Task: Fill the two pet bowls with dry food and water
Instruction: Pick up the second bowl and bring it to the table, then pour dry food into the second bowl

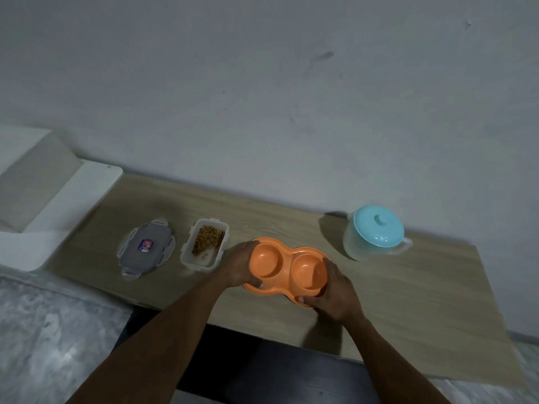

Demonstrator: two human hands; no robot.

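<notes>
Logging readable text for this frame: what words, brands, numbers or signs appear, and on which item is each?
No text can be read in this frame.
Sticker on the clear lid: blue, red and orange print, too small and blurred to read.
Orange double bowl, food container, jug: no print visible.

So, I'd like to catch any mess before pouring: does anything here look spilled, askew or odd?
Nothing stands out. The kibble sits inside the open food container, its lid lies flat beside it, the pitcher stands upright and lidded, and the left hand and right hand grip the empty orange double bowl.
</notes>
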